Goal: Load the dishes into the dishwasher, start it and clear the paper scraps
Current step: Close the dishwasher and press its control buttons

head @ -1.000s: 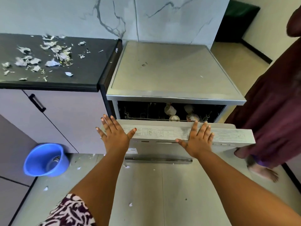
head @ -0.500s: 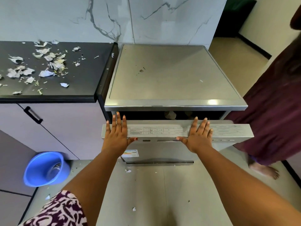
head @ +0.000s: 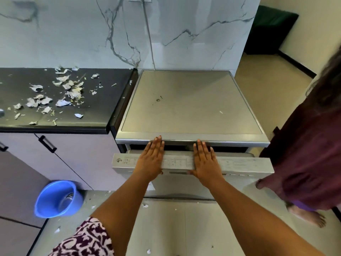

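Note:
The silver dishwasher point(head: 191, 104) stands against the marble wall, its door point(head: 239, 164) almost closed with only a narrow dark gap under the top. My left hand point(head: 151, 159) and my right hand point(head: 205, 163) lie flat with straight fingers on the door's upper edge, pressing on the control strip. The dishes inside are hidden. Torn paper scraps point(head: 60, 93) lie scattered on the black counter point(head: 103, 100) to the left.
A blue bucket point(head: 57, 198) sits on the floor at lower left below the cabinet doors point(head: 77, 159). Small paper bits point(head: 145, 206) dot the floor. Another person in a maroon garment point(head: 310, 159) stands barefoot close to the dishwasher's right side.
The door has swung up from partly open to nearly closed under both hands. The cups seen inside a second ago are now out of sight.

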